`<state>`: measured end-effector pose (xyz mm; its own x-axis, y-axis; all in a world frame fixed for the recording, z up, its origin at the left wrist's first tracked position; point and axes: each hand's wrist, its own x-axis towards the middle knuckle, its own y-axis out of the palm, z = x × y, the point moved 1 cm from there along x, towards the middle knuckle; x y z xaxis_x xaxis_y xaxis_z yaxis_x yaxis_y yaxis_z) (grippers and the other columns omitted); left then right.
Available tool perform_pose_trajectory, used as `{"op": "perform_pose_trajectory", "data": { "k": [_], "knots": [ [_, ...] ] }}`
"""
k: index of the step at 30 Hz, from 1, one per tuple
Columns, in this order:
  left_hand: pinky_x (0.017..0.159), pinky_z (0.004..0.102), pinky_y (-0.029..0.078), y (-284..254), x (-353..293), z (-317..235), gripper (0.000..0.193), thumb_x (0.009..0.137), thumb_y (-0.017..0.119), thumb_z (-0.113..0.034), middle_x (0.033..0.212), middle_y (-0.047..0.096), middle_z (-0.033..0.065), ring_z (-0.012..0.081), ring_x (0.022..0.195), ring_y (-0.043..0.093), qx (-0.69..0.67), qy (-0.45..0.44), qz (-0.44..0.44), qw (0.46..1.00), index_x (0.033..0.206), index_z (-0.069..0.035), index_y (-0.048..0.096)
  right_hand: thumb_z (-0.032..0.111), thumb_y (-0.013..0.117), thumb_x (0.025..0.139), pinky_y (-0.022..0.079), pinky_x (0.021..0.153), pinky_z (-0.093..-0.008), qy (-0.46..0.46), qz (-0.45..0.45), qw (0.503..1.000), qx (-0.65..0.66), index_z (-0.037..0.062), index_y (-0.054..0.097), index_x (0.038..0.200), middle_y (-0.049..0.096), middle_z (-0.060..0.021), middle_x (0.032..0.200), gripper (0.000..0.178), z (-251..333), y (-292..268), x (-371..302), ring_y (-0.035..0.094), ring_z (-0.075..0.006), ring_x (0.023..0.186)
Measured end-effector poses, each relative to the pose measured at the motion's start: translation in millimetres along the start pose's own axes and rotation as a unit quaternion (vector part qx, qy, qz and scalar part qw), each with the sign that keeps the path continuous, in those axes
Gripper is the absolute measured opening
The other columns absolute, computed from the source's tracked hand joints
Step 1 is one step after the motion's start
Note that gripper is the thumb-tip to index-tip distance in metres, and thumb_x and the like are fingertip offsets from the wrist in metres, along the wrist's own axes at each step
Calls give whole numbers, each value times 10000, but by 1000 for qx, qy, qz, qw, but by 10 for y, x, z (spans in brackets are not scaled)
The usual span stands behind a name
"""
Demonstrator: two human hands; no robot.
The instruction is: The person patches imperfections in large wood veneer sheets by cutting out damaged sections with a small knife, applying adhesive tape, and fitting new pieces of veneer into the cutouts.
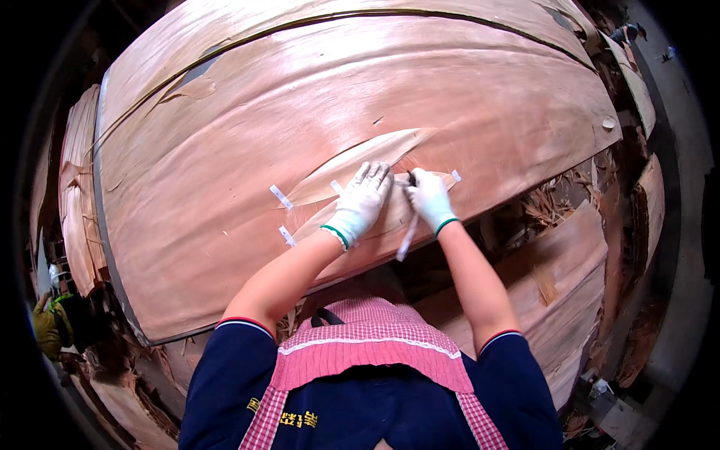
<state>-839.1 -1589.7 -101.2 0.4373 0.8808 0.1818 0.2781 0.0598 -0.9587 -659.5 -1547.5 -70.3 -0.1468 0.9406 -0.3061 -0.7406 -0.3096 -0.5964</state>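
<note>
A large reddish-brown wood veneer sheet (225, 165) lies in front of me. Over it sits a paler, pointed veneer strip (382, 144). My left hand (364, 196), in a white glove with a green cuff, presses flat on this area, fingers stretched out. Close beside it, my right hand (430, 198), gloved alike, is closed around a small dark thing (411, 178), mostly hidden by the fingers. A white tape strip (407, 238) hangs below the right hand. Short white tape pieces (281, 196) stick to the veneer left of my hands, and another tape piece (456, 175) to the right.
A long dark split (375, 13) runs across the far part of the sheet. Torn veneer scraps (551, 202) and another veneer stack (559, 262) lie at the right. More stacked veneer (81, 187) stands at the left. Another person (628, 33) is at the far right.
</note>
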Motion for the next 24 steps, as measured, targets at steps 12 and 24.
{"op": "perform_pose_trajectory", "data": {
  "k": [12,24],
  "knots": [
    [1055,418,383,-216,799,364,514,850,538,-112,1357,521,152,321,1258,485,-135,-70,-6,988,1359,-102,465,228,710,821,518,737,-411,53,-45,982,-177,26,651,903,683,-191,921,225,377,-36,1081,661,-331,844],
    [1155,415,257,-332,1114,268,419,862,484,-124,1396,503,149,279,1357,405,-26,-117,118,986,1269,-43,543,119,667,884,453,552,-268,87,88,977,176,-14,646,850,611,-39,683,138,230,-478,776,535,-102,580]
  ]
}}
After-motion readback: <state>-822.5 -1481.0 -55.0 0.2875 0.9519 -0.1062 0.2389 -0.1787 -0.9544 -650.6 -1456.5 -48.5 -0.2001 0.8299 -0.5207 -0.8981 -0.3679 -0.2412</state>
